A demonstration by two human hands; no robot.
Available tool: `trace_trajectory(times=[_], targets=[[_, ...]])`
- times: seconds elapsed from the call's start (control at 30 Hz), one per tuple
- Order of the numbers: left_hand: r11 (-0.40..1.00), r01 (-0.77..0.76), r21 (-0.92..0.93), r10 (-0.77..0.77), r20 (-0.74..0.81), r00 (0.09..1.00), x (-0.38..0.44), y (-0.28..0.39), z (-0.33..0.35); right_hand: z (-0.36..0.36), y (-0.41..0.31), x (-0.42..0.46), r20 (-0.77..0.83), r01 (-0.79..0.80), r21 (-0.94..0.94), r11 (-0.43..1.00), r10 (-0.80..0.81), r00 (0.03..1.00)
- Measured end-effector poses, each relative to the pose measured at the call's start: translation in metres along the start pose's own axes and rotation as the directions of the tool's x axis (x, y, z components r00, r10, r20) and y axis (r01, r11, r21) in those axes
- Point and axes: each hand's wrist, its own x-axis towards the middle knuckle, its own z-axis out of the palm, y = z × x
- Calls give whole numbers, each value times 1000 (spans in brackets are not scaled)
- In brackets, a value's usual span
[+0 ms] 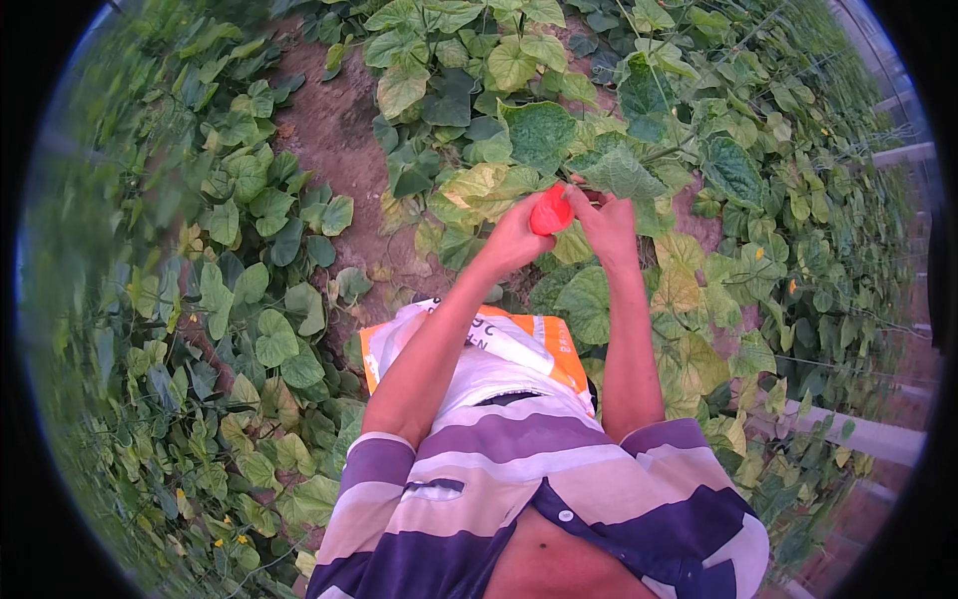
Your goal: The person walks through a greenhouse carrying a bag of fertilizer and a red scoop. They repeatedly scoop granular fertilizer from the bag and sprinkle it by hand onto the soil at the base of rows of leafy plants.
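Note:
My left hand (518, 238) is wrapped round a bright red object (552, 210), which looks like plastic; its exact kind is unclear. Close by on the right, my right hand (608, 226) has its thumb by the red object's upper edge and its fingers bent among the vine's leaves. Whether those fingers grip a stem or part of the red thing is hidden. A broad green cucumber-like leaf (621, 174) hangs just above my right hand. Yellowing leaves (479, 183) lie beyond my left hand.
A white and orange printed sack (479, 352) hangs at my waist below my forearms. Dense vines (247, 299) grow on both sides, with bare soil (337, 142) between rows. Thin wires and pale rails (861, 436) run along the right.

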Motion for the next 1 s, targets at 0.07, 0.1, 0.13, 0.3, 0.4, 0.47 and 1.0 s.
trace_trajectory(times=[0.07,0.1,0.13,0.3,0.4,0.47,1.0], targets=[[999,11,-40,-10,23,1000,1,2,0,-1,6,1,3,13,-84,996,-13,1000],[998,31,-57,-31,11,999,2,6,0,-1,7,2,7,10,-137,991,-9,1000],[997,46,-68,-46,10,999,2,13,0,-1,-1,2,-2,5,-186,983,-6,1000],[997,81,12,-81,59,995,10,-13,-11,-3,-50,-5,-56,120,-129,984,-128,990],[989,133,-61,-129,71,989,2,-17,-14,0,-34,9,-100,178,-89,980,-187,977],[990,143,20,-144,92,985,-5,-30,-22,3,-35,12,-85,175,-81,981,-182,980],[984,166,-70,-167,-9,986,-84,1,-118,34,-167,-57,-327,744,146,652,-678,659]])
